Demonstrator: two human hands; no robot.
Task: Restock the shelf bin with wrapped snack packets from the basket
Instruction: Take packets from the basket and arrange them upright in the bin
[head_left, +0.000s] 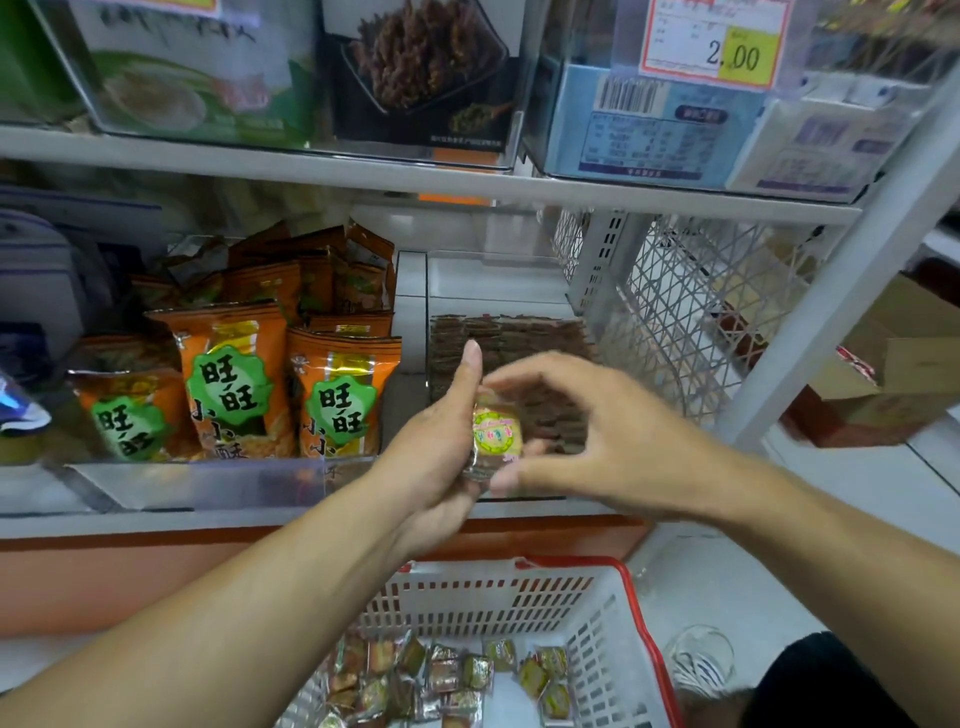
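Note:
My left hand (441, 447) holds a small wrapped snack packet (496, 431) with a yellow-green label, thumb pointing up, in front of the clear shelf bin (415, 312). My right hand (597, 436) reaches in from the right, its curled fingers touching the packet's top and bottom edges. The bin holds rows of brown wrapped packets (519, 343) stacked on edge. Below, a white basket with a red rim (631, 587) holds several loose wrapped packets (452, 675).
Orange snack bags (234, 384) fill the bin to the left. A white wire mesh divider (675, 312) and a slanted shelf post (831, 291) stand to the right. An upper shelf carries boxes and a price tag (717, 41). Cardboard boxes (893, 374) sit far right.

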